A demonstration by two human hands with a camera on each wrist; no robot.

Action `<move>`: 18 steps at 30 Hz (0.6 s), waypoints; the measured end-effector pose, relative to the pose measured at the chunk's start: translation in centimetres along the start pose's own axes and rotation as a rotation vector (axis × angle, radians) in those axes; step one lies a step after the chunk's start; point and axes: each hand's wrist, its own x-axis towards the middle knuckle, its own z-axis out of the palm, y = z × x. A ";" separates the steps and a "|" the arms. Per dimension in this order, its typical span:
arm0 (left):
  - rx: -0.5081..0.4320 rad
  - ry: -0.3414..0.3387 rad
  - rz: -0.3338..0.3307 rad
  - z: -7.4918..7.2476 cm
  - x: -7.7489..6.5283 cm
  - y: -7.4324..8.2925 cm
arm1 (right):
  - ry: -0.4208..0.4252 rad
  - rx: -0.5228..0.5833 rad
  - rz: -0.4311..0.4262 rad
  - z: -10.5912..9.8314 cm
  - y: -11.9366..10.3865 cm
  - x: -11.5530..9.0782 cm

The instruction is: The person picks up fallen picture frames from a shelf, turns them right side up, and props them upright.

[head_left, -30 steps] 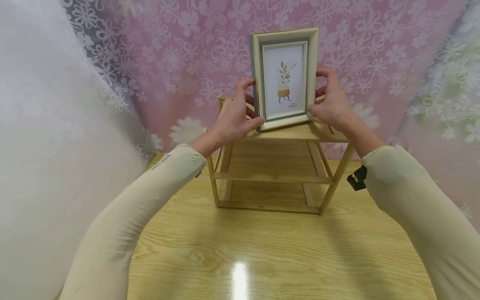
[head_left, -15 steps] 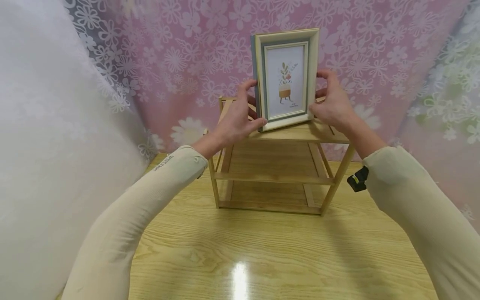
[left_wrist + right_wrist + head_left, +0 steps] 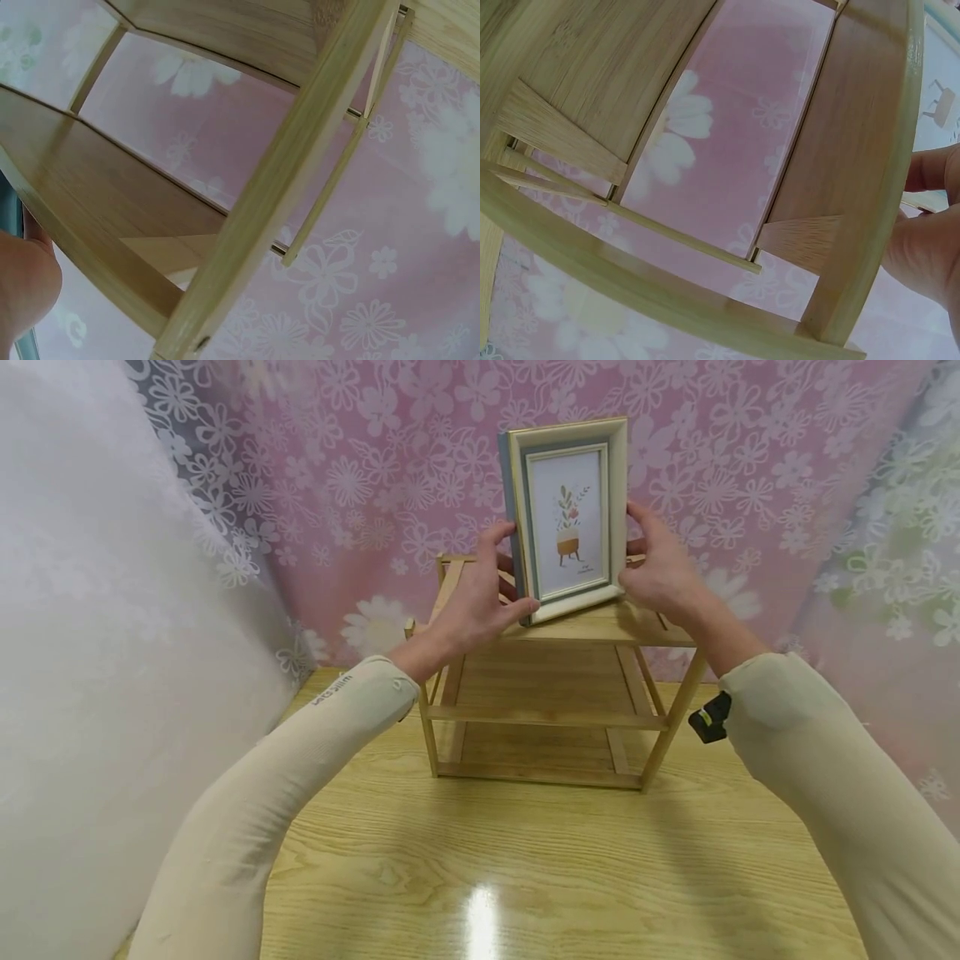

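A cream and blue-grey picture frame (image 3: 567, 518) stands nearly upright over the top shelf of a wooden rack (image 3: 555, 718), turned a little to one side. Behind its pane is a print of a potted plant. My left hand (image 3: 480, 589) grips the frame's left edge, thumb at the lower front corner and fingers along the side. On the opposite edge my right hand (image 3: 660, 568) holds the frame low down, its fingers partly behind it. In the right wrist view, part of the print (image 3: 939, 97) shows beyond the rack. Whether the frame's base touches the shelf, I cannot tell.
The rack has lower shelves (image 3: 540, 685) under the top one and stands on a wood-grain surface (image 3: 480, 852). Close behind it hangs a pink flowered backdrop (image 3: 360, 485). White cloth (image 3: 112, 652) closes off the left side.
The picture frame has turned slightly, showing more of its left side. My left hand has shifted a little right with it, and my right hand has moved slightly left.
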 end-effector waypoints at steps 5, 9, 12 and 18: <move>0.039 0.026 0.017 0.3 -0.1 0.1 | 0.008 0.007 -0.003 0.0 0.3 0.2; 0.055 0.032 0.024 0.5 -0.2 0.2 | 0.057 0.011 0.020 0.1 0.6 0.2; 0.055 0.028 0.029 0.7 -0.3 0.3 | 0.112 -0.002 0.040 0.2 0.9 0.1; 0.058 0.035 0.019 0.8 -0.5 0.5 | 0.192 -0.060 0.074 0.7 0.8 0.0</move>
